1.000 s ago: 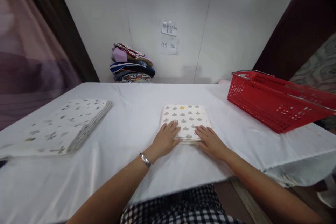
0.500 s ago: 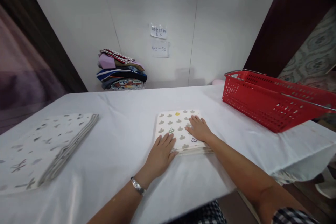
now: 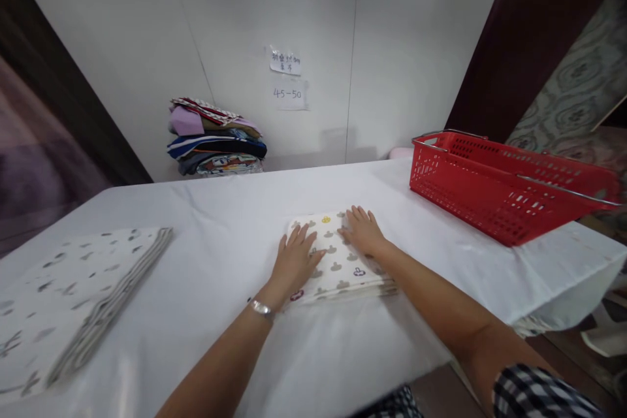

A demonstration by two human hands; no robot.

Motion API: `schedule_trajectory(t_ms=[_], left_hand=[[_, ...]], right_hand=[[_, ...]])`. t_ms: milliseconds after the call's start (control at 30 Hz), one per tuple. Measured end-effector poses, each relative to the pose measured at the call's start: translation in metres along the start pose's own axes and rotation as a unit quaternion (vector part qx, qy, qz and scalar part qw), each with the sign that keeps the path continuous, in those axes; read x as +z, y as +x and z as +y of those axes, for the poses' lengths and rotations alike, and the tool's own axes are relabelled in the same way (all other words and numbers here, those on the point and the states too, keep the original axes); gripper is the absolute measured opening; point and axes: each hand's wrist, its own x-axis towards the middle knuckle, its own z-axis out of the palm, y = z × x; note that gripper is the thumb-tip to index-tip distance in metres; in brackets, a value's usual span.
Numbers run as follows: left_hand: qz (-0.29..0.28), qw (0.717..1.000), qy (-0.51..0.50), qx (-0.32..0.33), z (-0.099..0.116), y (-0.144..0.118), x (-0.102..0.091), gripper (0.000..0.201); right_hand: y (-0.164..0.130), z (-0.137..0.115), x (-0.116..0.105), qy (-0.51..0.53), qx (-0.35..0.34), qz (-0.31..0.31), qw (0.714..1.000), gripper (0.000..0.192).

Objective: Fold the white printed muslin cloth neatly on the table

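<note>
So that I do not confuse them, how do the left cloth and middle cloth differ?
The left cloth looks larger than the middle cloth. The middle cloth has some yellow and purple prints; the left cloth's look mostly grey. Both are folded and whitish.

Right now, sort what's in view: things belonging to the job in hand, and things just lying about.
In hand:
small folded cloth, under left hand and right hand
white-covered table

Apparently just lying about:
larger folded cloth, at left
red basket
fabric pile behind the table
</note>
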Motion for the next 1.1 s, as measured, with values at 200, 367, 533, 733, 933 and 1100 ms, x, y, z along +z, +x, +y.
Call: schedule_trajectory(t_ms=[200,367,533,733,933,1100], left_hand=[[-0.001,0.999,0.005,-0.034,-0.014,0.016,0.021,0.052],[0.007,0.999,-0.009,-0.039,-0.014,0.012,0.022,0.053],[0.014,0.998,-0.036,-0.044,-0.015,0.013,0.023,0.053],[0.045,0.986,-0.075,-0.142,-0.014,0.010,0.024,0.056],[0.043,0.954,-0.158,-0.252,-0.015,0.014,0.010,0.075],[-0.039,0.927,-0.222,-0.301,-0.020,0.019,-0.002,0.085]], right_hand=[[0.012,0.016,0.012,0.038,0.027,-0.036,0.998,0.072],[0.011,0.017,0.014,0.049,0.027,-0.035,0.998,0.073],[0.014,0.018,0.016,0.050,0.032,-0.040,0.997,0.072],[0.014,0.022,0.014,0.090,0.032,-0.039,0.995,0.074],[0.014,0.032,0.015,0.190,0.054,0.002,0.980,0.068],[0.002,0.039,0.010,0.260,0.171,0.049,0.949,0.070]])
